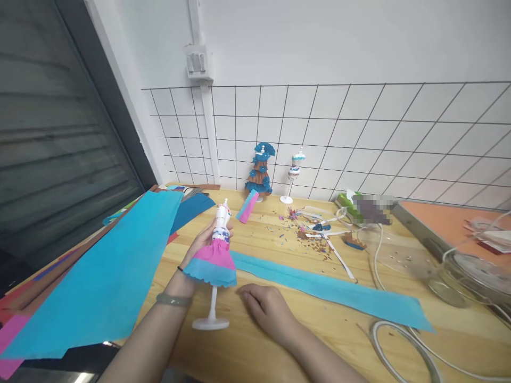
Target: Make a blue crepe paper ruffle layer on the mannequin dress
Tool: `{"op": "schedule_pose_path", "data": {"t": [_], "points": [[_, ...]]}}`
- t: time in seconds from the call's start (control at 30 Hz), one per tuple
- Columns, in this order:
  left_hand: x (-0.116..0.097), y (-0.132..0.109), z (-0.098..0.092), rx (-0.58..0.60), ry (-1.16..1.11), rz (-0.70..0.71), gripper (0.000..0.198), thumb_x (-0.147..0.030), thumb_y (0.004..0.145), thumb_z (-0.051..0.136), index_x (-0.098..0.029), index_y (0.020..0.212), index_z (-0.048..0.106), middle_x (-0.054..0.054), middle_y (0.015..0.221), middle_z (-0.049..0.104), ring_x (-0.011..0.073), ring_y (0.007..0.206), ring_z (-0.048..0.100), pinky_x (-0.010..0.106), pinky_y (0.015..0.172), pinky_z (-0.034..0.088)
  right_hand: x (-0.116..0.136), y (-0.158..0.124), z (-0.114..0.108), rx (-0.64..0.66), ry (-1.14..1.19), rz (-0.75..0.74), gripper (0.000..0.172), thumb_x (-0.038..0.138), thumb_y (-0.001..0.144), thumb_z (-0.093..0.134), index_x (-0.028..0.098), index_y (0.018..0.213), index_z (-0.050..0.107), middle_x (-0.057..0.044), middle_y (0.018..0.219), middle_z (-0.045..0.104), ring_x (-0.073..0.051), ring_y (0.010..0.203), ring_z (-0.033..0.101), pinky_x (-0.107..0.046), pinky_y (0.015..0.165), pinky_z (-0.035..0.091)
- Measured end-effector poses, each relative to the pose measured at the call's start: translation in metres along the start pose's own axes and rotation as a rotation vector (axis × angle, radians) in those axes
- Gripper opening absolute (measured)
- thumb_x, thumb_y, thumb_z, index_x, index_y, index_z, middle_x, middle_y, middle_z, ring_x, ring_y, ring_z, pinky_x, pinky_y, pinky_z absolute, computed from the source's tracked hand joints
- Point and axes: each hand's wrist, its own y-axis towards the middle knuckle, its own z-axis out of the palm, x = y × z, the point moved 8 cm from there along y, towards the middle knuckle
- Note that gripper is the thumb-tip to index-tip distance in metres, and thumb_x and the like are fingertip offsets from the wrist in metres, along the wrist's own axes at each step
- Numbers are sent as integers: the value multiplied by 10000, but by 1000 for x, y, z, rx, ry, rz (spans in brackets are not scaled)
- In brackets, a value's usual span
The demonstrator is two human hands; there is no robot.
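While a white coil lies towards the right end of the table's near edge, the right hand rests on the table near the middle of that edge, fingers curled in. Just beside it, the left hand grips a white dress form from behind at the waist, holding it roughly upright; whether its base touches the tabletop I cannot tell. The form wears a pink-and-blue skirt. Beyond the right hand, a long blue strip runs towards the right edge. A large blue sheet lies along the left edge, over other coloured sheets. Farther back are paper scraps and a pink-and-blue piece. By the far edge stand a blue-and-brown dressed form and a second white form, before the tiled wall.
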Motion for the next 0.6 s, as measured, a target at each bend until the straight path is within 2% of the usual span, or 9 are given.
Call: {"op": "schedule_pose_path", "data": {"t": [0.13, 0.33, 0.47, 0.6], "points": [[12, 4, -4, 47, -17, -2, 224, -273, 880, 569, -137, 1054, 606, 46, 766, 652, 131, 632, 646, 207, 531, 505, 2, -1, -4, 6, 62, 2, 372, 322, 955, 351, 205, 984, 702, -46, 887, 740, -184, 801, 673, -261, 720, 463], [14, 9, -13, 29, 45, 53, 431, -266, 795, 685, -184, 1188, 527, 48, 854, 684, 171, 693, 675, 261, 594, 532, -2, -2, -5, -3, 155, 41, 358, 366, 938, 390, 198, 828, 686, -5, 696, 652, -143, 647, 572, -237, 619, 414], [12, 8, -15, 5, 79, 52, 466, -261, 790, 690, -175, 1212, 515, 56, 845, 693, 179, 672, 679, 261, 559, 532, -14, -3, -3, -39, 253, 107, 347, 377, 935, 393, 173, 939, 674, 5, 635, 596, -120, 587, 525, -213, 549, 405], [8, 6, -14, -28, 59, 49, 365, -253, 830, 644, -171, 1170, 539, 47, 816, 688, 172, 679, 679, 250, 556, 532, -23, -4, -1, -72, 331, 155, 362, 381, 921, 406, 130, 1016, 650, -1, 648, 588, -106, 564, 505, -213, 544, 418]]}}
